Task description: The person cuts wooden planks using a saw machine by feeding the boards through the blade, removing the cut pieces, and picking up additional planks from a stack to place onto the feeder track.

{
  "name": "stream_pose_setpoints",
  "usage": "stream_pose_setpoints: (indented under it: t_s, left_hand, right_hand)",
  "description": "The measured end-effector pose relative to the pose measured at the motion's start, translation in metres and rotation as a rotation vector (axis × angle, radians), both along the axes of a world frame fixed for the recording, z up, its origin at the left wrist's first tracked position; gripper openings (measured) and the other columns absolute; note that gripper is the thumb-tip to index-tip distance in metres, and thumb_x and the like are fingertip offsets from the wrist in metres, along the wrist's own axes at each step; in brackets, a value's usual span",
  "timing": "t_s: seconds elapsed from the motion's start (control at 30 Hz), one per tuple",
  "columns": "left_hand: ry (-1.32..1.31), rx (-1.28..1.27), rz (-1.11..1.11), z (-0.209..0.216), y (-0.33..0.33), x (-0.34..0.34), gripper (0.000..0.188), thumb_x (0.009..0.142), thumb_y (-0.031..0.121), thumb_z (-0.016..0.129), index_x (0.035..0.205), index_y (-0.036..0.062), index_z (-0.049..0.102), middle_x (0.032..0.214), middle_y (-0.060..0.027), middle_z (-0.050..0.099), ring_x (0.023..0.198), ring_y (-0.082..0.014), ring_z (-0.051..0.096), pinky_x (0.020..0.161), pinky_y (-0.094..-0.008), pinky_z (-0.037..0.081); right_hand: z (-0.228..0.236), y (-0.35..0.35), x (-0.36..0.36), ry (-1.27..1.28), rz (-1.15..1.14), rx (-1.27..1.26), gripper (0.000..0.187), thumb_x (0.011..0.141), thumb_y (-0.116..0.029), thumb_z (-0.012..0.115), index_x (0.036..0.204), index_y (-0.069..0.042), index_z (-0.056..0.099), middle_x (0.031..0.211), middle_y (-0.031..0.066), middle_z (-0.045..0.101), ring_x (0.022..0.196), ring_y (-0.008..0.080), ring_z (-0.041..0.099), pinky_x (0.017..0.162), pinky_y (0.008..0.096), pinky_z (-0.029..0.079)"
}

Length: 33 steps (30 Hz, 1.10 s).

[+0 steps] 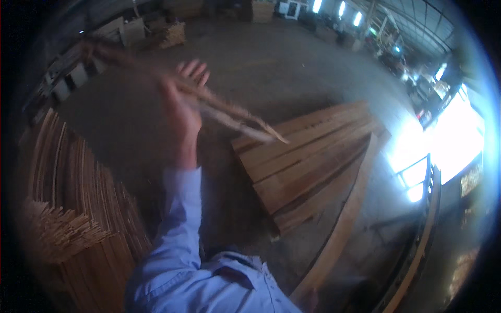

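Observation:
My left hand point(182, 112) is raised at arm's length, left of the middle. Thin, rough-edged wooden strips point(235, 113) lie across it, between the thumb and the fingers. The fingertips stick up beyond the strips, partly stretched. Motion smears the strips, most of all at their far left end. A long, slightly curved plank point(342, 219) slants up from the lower edge on the right. At its near end my right hand point(312, 301) shows only as a dark, blurred patch, apparently at the plank's edge; its fingers cannot be made out.
Wide boards lie side by side in a low stack point(308, 156) ahead of me. A tall pile of thin strips point(73, 167) stands on the left, with a bundle of cut ends point(62, 229) nearer. Right of the plank runs a long narrow rail point(417, 255). Bright light glares beyond.

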<state>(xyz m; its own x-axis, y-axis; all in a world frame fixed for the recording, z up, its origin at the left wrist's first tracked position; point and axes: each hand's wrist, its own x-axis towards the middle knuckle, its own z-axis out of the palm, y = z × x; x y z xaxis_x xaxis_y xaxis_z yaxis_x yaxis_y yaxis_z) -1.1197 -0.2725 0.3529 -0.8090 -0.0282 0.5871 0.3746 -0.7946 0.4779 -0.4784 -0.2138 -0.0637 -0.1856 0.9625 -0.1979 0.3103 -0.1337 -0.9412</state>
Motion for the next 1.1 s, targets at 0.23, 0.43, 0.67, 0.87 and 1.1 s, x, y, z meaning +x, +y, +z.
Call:
stream_pose_setpoints:
  t_s: [0.23,0.43,0.67,0.87,1.1]
  left_hand:
    - [0.156,-0.073,0.115,-0.002,0.029,0.02,0.05,0.102,0.054,0.038,0.097,0.0052,0.046,0.068,-0.0033,0.046,0.056,-0.0152,0.046,0.058,-0.0347,0.047]
    - [-0.042,-0.229,0.215,0.03,-0.027,0.049,0.04,0.105,0.04,0.039,0.09,0.0039,0.044,0.066,-0.0034,0.041,0.056,-0.0139,0.039,0.053,-0.0345,0.042]
    - [0.059,-1.512,0.732,-0.104,-0.031,0.03,0.05,0.105,0.036,0.036,0.094,-0.005,0.063,0.078,-0.0256,0.066,0.072,-0.0381,0.067,0.059,-0.0459,0.048]
    - [0.16,-1.953,0.088,-0.33,0.029,0.046,0.051,0.099,0.037,0.048,0.097,-0.0098,0.067,0.101,-0.036,0.063,0.099,-0.049,0.063,0.084,-0.0523,0.051]
    - [0.008,-2.196,-0.738,-0.535,0.012,0.08,0.067,0.077,0.047,0.076,0.112,-0.0083,0.065,0.101,-0.0259,0.07,0.101,-0.0357,0.068,0.084,-0.0415,0.055]
  right_hand:
    - [-0.048,-0.07,0.019,0.003,-0.3,-0.252,0.047,0.096,-0.045,0.058,0.084,0.0,0.065,0.071,-0.0009,0.054,0.066,0.0121,0.048,0.056,0.0331,0.041]
    - [-0.036,-0.079,0.042,-0.022,-0.353,-0.317,0.044,0.097,-0.039,0.059,0.074,-0.002,0.059,0.07,-0.0014,0.053,0.063,0.0104,0.046,0.054,0.0316,0.039]
    - [-0.049,-0.104,0.051,0.04,-0.292,-0.365,0.042,0.097,-0.037,0.061,0.078,0.0,0.063,0.074,-0.0006,0.057,0.066,0.0105,0.05,0.057,0.0288,0.041]
    - [-0.029,-0.099,0.083,0.057,-0.376,-0.381,0.039,0.098,-0.035,0.06,0.084,0.0,0.066,0.077,0.0006,0.06,0.068,0.0109,0.051,0.058,0.0288,0.042]
    - [0.012,-0.08,0.093,0.0,-0.307,-0.274,0.038,0.098,-0.036,0.059,0.091,0.001,0.065,0.082,0.001,0.061,0.07,0.0103,0.053,0.059,0.0286,0.043]
